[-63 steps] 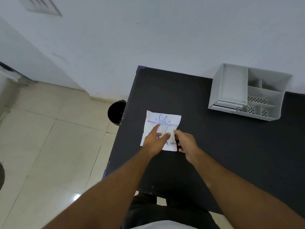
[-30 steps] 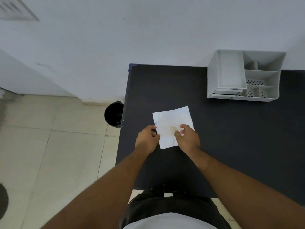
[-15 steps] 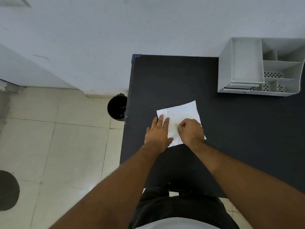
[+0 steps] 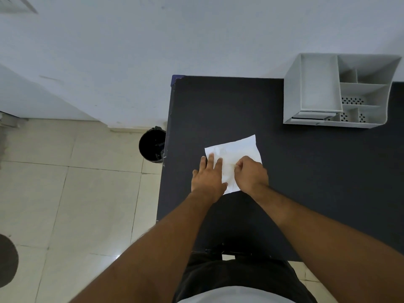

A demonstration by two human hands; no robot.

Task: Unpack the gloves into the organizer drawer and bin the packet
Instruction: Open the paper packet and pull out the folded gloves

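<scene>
- My right hand (image 4: 251, 173) is curled, thumb and forefinger pinched together on the plastic of the glove packet (image 4: 237, 150) near its middle; the other fingers are tucked under, so how much film I have caught I cannot tell.
- My left hand (image 4: 208, 177) lies flat with the fingers (image 4: 210, 159) spread a little, pressing the packet's left side and near corner onto the table (image 4: 306, 171).
- The packet lies plain side up, slightly askew, near the table's left edge, partly covered by both hands.
- I judge it light, soft and slippery: thin film around a limp stack, so it will slide unless held down and will crumple rather than resist.
- The place to take hold, I think, is the film itself at an edge or seam, pinching a fold and tearing while the flat hand anchors the rest; a broad grab would only bunch it.
- The organizer (image 4: 341, 90) stands well apart at the far right against the wall; its drawer front (image 4: 312, 116) sits low at the near side.
- The black bin (image 4: 152, 147) stands on the floor just beside the table's left edge.
</scene>
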